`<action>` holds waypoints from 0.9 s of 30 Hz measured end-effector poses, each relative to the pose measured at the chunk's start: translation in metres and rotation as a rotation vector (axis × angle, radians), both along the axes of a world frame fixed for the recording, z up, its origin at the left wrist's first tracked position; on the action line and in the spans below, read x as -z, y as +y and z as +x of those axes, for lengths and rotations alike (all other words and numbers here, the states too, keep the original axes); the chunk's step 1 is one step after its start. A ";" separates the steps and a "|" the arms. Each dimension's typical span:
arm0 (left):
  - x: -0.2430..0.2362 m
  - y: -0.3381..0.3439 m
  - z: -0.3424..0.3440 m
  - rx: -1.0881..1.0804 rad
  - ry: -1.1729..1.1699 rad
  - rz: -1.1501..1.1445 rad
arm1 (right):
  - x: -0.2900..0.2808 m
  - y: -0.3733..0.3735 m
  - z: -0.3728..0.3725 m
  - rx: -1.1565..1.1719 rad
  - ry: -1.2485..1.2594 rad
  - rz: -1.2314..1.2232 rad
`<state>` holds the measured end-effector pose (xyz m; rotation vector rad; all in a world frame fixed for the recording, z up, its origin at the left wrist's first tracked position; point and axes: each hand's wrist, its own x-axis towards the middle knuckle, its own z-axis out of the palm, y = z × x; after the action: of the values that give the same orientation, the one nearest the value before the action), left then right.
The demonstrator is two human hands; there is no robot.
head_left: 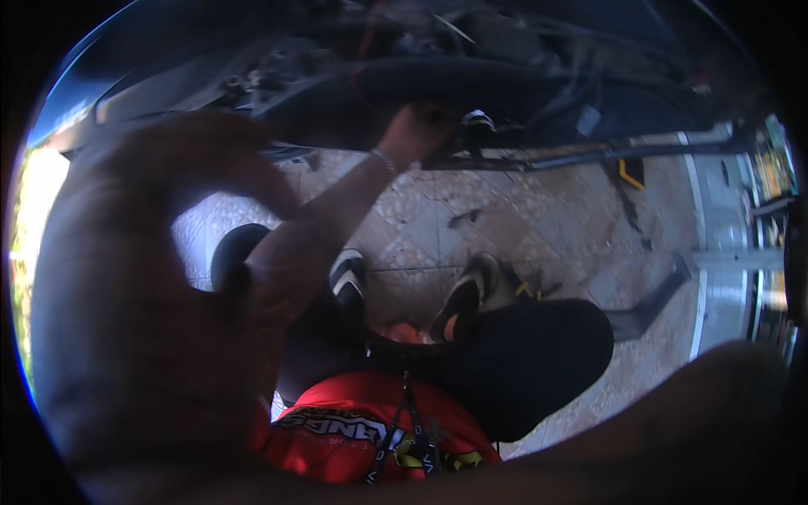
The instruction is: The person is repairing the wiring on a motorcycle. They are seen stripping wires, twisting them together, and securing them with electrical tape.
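My left hand (417, 133), with a bracelet at its wrist, reaches forward to a dark curved panel (337, 109) that looks like part of a vehicle. Its fingers look curled, but shadow and blur hide what they hold. Just right of those fingers is a small shiny rounded piece (478, 119). A thin red wire (364, 55) rises from the panel to the left of the hand. Very near the camera, a large blurred shape fills the left side. It seems to be my right hand (126, 286), its forearm running along the lower edge, its fingers too smeared to read.
Several loose wires and fittings (252, 80) show along the dark upper part. Below lies a patterned tile floor (421, 227) with my shoes (347, 278) on it. A black-and-yellow object (631, 173) rests by the panel's right end. White-framed shelving (741, 261) stands at the far right.
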<state>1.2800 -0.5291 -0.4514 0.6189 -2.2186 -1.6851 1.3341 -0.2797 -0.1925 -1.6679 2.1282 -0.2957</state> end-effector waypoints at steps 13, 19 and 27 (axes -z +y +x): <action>-0.022 0.004 0.012 0.021 -0.023 0.206 | 0.008 -0.002 -0.007 -0.006 0.080 -0.015; -0.018 0.003 0.010 0.012 0.042 0.099 | -0.016 -0.011 0.028 -0.044 0.153 0.033; -0.011 -0.007 0.004 0.007 -0.016 0.080 | -0.016 -0.011 0.044 -0.103 0.262 0.068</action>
<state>1.2839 -0.5359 -0.4402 0.6467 -2.1753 -1.7855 1.3782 -0.2912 -0.1765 -1.8547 2.1969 0.0277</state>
